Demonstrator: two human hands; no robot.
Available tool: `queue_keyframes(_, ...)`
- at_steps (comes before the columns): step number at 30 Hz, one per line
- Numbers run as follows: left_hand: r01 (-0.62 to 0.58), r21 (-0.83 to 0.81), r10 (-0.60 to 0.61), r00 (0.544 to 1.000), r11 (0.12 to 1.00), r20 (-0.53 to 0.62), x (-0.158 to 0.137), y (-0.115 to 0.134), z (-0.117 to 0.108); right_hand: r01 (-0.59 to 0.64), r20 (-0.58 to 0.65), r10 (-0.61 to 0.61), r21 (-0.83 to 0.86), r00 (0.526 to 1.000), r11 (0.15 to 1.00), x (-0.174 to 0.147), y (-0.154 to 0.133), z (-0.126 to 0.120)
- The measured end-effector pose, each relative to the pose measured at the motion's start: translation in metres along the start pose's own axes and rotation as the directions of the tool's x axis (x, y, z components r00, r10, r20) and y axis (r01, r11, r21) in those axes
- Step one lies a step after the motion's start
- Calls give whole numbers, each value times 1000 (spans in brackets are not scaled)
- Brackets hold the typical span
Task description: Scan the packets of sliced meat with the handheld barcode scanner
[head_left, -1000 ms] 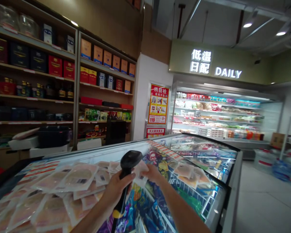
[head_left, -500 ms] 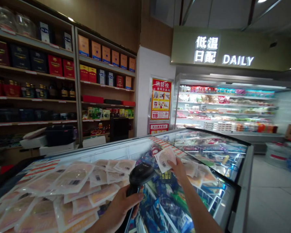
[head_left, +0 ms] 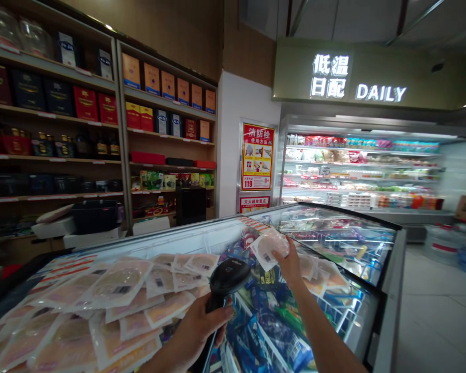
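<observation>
The right hand (head_left: 291, 261) has its thumb and fingertips pinched together on the near right edge of a clear flat packet (head_left: 267, 249), the gap between them no wider than the wrapper, and the packet hangs tilted over the freezer. The left hand (head_left: 205, 324) is wrapped around the handle of a black scanner (head_left: 229, 274), thumb laid across the front and fingers curled snugly behind, its rounded head leaning toward the packet but apart from it. Below both hands I can see blue bags (head_left: 262, 316) in the wire baskets of the chest freezer (head_left: 394, 305). To the left, a broad heap of similar packets (head_left: 120, 282) overlaps near a red-and-white striped strip (head_left: 68, 272); a smaller group (head_left: 322, 277) lies just beyond the right wrist. Farther off, wooden shelves on the left carry orange boxes (head_left: 151, 77) and dark bottles (head_left: 101, 145), a red and yellow poster (head_left: 257, 158) is on the white wall, and a lit refrigerated case (head_left: 365, 173) stands under the glowing DAILY sign (head_left: 380, 93). Large water bottles (head_left: 442, 246) sit on the pale floor at far right.
</observation>
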State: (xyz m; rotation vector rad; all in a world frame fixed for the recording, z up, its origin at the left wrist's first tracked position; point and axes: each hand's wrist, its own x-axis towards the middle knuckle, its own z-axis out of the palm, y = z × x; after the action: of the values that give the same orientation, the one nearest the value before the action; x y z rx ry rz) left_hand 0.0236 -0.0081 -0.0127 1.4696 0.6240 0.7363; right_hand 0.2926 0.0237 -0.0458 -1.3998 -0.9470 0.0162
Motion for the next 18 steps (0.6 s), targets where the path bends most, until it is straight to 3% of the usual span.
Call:
queue_keyframes(4, -48, -58, 36, 980, 997, -195, 5, 12, -18, 14, 13, -10, -395, 1000, 919, 13, 7, -18)
queue_keyframes(8, -42, -190, -16, 954, 981, -298, 7, 24, -31, 3, 102, 108, -740, 989, 673, 31, 25, -39)
queue_keyframes(14, -121, -137, 64, 931, 983, -360, 16, 20, -41, -17, 74, 145, -839, 987, 544, 45, 32, -58)
queue_keyframes(16, -158, -14, 137, 896, 987, -423, 21, 18, -52, -41, 26, 120, -852, 992, 521, 43, 26, -59)
queue_keyframes(18, -191, 167, 250, 830, 967, -498, 25, 19, -64, -45, -6, 76, -855, 997, 516, 37, 14, -51)
